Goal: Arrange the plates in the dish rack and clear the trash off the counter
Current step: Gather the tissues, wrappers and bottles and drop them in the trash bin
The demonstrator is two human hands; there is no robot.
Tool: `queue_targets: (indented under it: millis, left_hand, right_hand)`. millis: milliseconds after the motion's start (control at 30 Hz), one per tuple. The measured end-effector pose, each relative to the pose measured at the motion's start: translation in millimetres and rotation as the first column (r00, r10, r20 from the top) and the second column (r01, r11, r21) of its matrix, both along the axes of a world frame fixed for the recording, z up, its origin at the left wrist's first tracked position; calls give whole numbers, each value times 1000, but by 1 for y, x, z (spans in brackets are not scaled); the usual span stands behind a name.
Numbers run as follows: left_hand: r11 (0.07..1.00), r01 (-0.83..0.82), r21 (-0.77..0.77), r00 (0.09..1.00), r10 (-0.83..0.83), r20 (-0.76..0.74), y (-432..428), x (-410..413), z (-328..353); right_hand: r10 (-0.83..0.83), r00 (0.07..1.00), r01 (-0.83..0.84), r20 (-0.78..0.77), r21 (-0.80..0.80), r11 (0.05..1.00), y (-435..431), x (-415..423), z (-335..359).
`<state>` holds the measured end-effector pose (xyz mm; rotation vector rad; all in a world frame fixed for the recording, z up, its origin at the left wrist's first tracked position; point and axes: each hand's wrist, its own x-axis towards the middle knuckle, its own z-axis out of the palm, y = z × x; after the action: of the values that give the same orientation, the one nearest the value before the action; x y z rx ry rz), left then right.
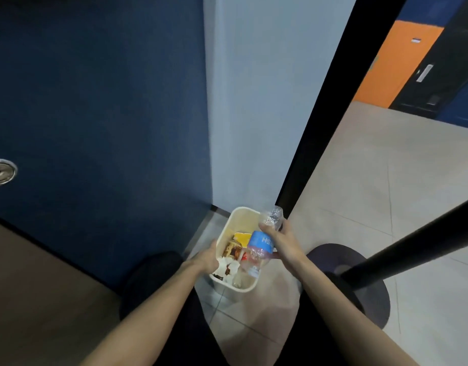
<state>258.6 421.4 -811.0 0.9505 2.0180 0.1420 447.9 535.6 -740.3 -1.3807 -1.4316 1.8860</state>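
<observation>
Grips the crushed clear bottle (261, 241) round its middle with the right hand (280, 240), with fingers curled near the blue label, holding it slantwise over the right half of the cream bin (244, 210) on the floor by the far corner. Sets the left hand (206, 258) against the bin's left rim; cannot tell whether gripping or merely resting there, with fingertips hidden. Risks a miss on release: long, light and tilted across the rim, so likely to catch the right edge and roll toward the black pole base (372, 305) on the right. Risks a bounce too, off the wrappers (232, 250) and crumpled paper (227, 268) already inside. Could also tip the bin by leaning on that left rim.
</observation>
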Motion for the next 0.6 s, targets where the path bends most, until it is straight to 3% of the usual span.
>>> queue_targets:
  millis: [233, 333, 467, 600]
  left_hand:
    - [999, -18, 36, 998, 16, 63, 1, -4, 22]
    - [998, -38, 54, 998, 35, 48, -3, -3, 19]
    - [995, -60, 81, 996, 55, 66, -14, -4, 22]
    - [993, -84, 80, 993, 77, 87, -26, -8, 21]
  right_hand:
    - [-20, 996, 25, 89, -50, 998, 9, -41, -49]
    - [-45, 992, 64, 120, -158, 985, 7, -54, -75]
    - [-111, 989, 133, 94, -287, 949, -9, -62, -118]
    - [-75, 995, 88, 60, -274, 958, -30, -56, -125]
